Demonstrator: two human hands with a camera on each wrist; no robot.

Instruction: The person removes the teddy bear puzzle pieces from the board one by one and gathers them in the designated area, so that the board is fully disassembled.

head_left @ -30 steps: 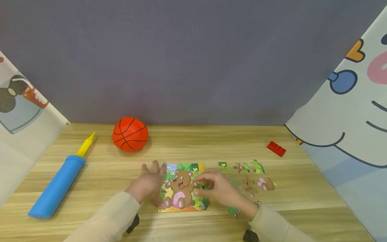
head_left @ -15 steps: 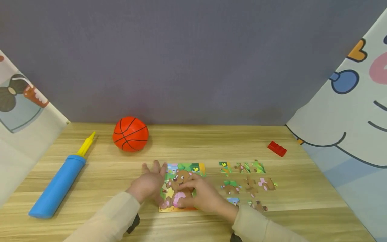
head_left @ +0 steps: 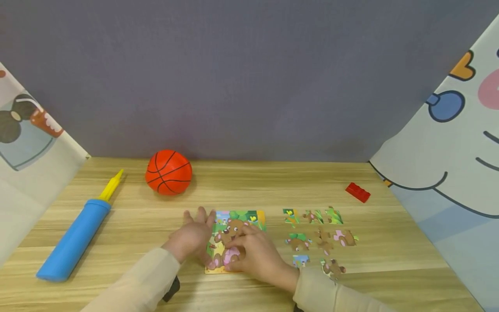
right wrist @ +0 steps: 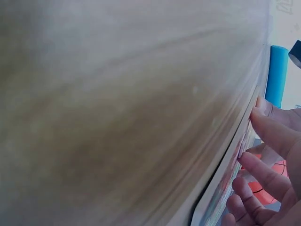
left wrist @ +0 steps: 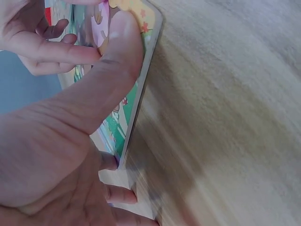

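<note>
From the head view, the puzzle board (head_left: 238,236) with a bear picture lies flat on the tabletop (head_left: 249,182), straight in front of the person. The left hand (head_left: 192,237) rests at the board's left edge, fingers straight and spread, thumb on the board. The right hand (head_left: 255,253) lies over the board's lower right part, its fingers bent down onto the picture; whether they pinch a piece cannot be told. Loose puzzle pieces (head_left: 319,236) lie just right of the board. An orange ball (head_left: 168,172), a blue pump (head_left: 74,236) and a red brick (head_left: 357,192) lie farther off.

The left wrist view shows the left thumb (left wrist: 113,61) pressing flat on the board's corner.

The right wrist view shows fingers (right wrist: 268,176) touching the board's edge (right wrist: 225,183), their grip unclear.
</note>
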